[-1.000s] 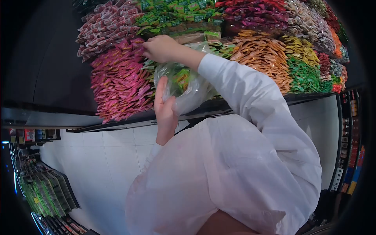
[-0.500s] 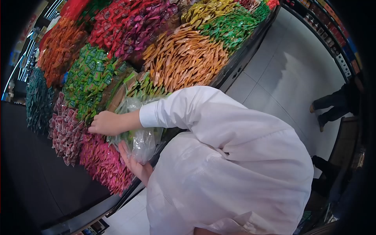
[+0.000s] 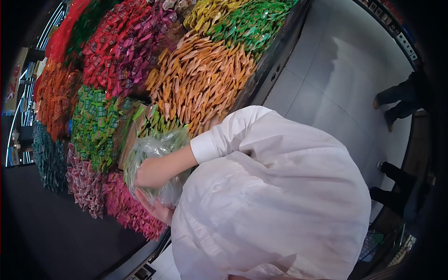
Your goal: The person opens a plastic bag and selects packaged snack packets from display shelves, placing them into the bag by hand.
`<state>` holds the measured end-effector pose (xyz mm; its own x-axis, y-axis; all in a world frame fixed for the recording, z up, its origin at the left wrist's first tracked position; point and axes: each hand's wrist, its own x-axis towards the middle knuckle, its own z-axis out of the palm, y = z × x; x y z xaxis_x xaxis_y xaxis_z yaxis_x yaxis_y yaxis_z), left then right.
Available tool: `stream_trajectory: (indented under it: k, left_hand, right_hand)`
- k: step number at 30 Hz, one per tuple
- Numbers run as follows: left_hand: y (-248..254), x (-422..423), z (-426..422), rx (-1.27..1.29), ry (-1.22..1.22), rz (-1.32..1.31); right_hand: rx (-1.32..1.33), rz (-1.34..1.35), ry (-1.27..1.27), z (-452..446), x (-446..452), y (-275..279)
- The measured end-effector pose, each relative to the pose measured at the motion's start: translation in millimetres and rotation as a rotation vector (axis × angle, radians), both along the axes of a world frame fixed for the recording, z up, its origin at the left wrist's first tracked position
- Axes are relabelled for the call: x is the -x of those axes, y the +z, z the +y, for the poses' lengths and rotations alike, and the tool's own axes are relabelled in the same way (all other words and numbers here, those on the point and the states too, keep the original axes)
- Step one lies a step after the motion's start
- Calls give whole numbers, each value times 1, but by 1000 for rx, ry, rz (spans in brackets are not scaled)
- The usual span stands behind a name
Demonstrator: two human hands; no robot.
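Observation:
A clear plastic bag (image 3: pixel 163 143) lies against the front of a display of small wrapped packets, between green and pink piles. My left hand (image 3: pixel 156 208) holds the bag from below, its fingers along the plastic. Over the bag's mouth my right hand (image 3: pixel 148 173) bends downward, the wrist below a white cuff. The right fingers are hidden by the hand and the bag, so whether they hold anything does not show. Closest to both hands are bright pink packets (image 3: pixel 128 205); green packets (image 3: pixel 97 126) lie just beyond.
Orange packets (image 3: pixel 200 77), red packets (image 3: pixel 109 44) and red-and-white packets (image 3: pixel 85 186) fill neighbouring sections. The display's dark edge (image 3: pixel 275 60) runs beside a grey tiled floor (image 3: pixel 322 84). Another person's legs (image 3: pixel 396 100) stand at right; a second pair of dark legs (image 3: pixel 396 182) is lower.
My right hand has moved from above the pink and red-and-white packets back to the bag's mouth. My left hand stays at the bag. The view has shifted slightly.

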<state>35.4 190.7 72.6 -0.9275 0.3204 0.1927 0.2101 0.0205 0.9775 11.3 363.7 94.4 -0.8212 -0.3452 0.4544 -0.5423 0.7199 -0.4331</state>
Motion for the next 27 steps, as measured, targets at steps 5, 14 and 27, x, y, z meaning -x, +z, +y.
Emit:
stream_trajectory:
  k: [5, 14, 27]
  left_hand:
    - [0, 3, 4, 24, 39, 133]
    - [58, -41, 69, -58, 338, 175]
    - [87, -66, 107, -100, 488, 447]
  right_hand:
    - [151, -37, 21, 15, -7, 5]
    - [184, -153, 191, 41, -27, -7]
    - [274, 232, -48, 123, -56, 20]
